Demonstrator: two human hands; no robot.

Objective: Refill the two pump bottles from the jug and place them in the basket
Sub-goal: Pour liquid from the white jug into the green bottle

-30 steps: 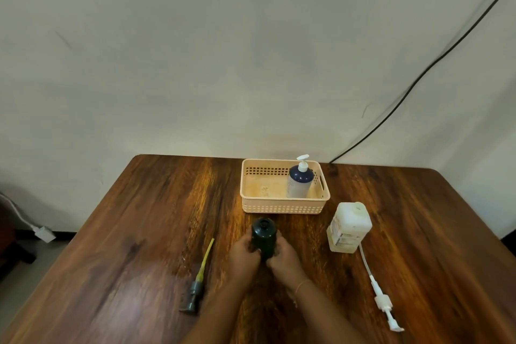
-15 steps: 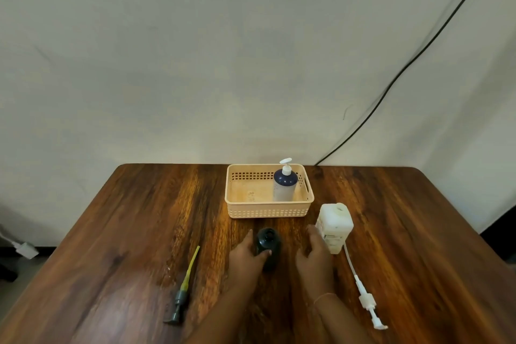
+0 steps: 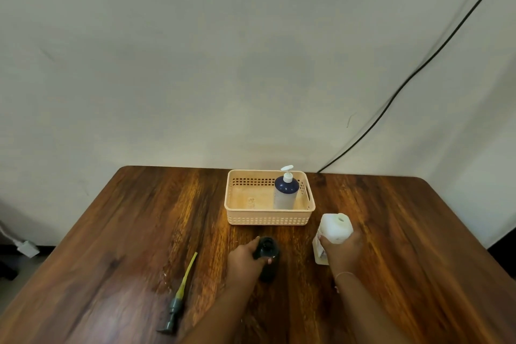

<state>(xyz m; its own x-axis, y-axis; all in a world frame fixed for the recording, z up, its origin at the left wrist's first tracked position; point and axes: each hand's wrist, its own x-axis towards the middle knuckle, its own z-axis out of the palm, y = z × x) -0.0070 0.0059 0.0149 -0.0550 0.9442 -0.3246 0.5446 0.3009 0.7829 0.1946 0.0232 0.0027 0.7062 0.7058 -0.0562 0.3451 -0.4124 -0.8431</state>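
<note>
Dark pump bottle (image 3: 267,255) stands upright on the wooden table (image 3: 418,246), just in front of the basket (image 3: 268,220), its mouth uncapped and open to the camera; left hand (image 3: 245,261) wraps its near-left side, fingers (image 3: 264,260) curled over the shoulder, thumb along the far edge, grip closed on the bottle; left forearm enters from the bottom edge, angled up and slightly right.

White jug (image 3: 333,232) sits to the right of the dark bottle, near the basket's front-right corner, cap off, round opening visible on top; it leans a little toward the left; right hand (image 3: 342,250) clasps its near side, fingers closed around the body; cannot tell whether the base is touching the table; right forearm comes in from the lower right, a thin bracelet (image 3: 344,274) at the wrist.

Basket, peach plastic with a perforated wall, holds 1 pump bottle (image 3: 285,193) with a navy shoulder and white pump head, upright in the right half; left half bare.

Loose pump with yellow dip tube (image 3: 181,292) lies on the table well left of the hands, apart from both, grey head toward the near edge.

Black cable (image 3: 418,70) runs diagonally down the wall to the table's back edge.
</note>
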